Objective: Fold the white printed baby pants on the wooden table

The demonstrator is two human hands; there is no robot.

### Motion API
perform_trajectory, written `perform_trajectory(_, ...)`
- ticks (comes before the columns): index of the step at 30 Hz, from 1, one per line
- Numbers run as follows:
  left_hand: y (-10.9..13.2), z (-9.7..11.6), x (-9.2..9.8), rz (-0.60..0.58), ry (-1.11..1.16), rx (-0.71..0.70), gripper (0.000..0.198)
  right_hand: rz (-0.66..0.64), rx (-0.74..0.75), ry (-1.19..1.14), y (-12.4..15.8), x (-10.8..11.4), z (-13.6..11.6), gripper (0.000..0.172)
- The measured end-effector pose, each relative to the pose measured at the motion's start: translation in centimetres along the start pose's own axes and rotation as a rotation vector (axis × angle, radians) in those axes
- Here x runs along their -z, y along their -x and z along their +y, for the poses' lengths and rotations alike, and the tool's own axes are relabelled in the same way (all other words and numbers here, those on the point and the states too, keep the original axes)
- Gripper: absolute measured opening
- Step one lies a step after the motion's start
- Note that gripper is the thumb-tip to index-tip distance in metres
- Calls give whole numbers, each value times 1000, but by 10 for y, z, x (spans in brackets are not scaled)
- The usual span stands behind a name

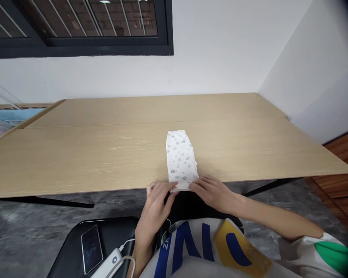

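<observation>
1. Lying lengthwise on the worktop (104,154), at the middle of its near edge: a long, narrow white cloth (179,150) with small printed figures, its far end slightly narrower than the near one.
2. Pinching the cloth's near left corner between thumb and fingers: the left hand (156,202), thumb lowest.
3. Grasping the near right corner, fingers bent and pressed close: the right hand (213,193), its forearm stretching back to a white sleeve (301,251) with a green patch.
4. Just below the hands, a pale shirt (188,241) with large blue and yellow shapes.
5. To the left, resting on a black seat (68,251): a dark-screened phone (92,247) and, beside it, a white device (108,264) with a white cable (128,241) plugged in.
6. Beneath, a mottled grey floor (23,231).
7. Beyond the worktop, a white wall (214,58) and a dark-framed window (104,50) with bars; at far right, brown wooden panels (343,154).
</observation>
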State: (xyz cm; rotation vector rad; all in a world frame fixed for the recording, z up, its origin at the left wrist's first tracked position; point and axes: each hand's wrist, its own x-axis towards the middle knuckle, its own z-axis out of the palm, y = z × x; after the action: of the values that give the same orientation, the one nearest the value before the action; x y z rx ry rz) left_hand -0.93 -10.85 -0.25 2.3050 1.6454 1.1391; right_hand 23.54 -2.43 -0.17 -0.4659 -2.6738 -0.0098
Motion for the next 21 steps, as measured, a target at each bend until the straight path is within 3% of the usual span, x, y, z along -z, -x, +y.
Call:
perform_trajectory(4, -12, 5, -11, 574, -11, 15, 29, 70, -107, -16, -36, 38, 23, 25)
perform_trajectory(6, -20, 4, -22, 633, 5, 27, 25, 130, -142, -2, -62, 44, 50, 24)
perform_trajectory(8, -28, 3, -35, 494, -16, 52, 24, 155, -172, -16, -89, 40, 84, 25)
perform_trajectory(11, -41, 0, -58, 217, -154, 133, 35, 136, -243, -145, -124, 16, 140, 25)
perform_trajectory(15, -55, -8, -88, 38, -362, 247, 51, 34, -341, -175, -151, -31, 197, 29)
perform_trajectory(18, -61, -13, -102, -25, -455, 299, 55, -75, -413, -118, -158, -55, 217, 31)
perform_trajectory(21, -62, -13, -106, -33, -509, 317, 58, -55, -405, -68, -156, -63, 214, 36)
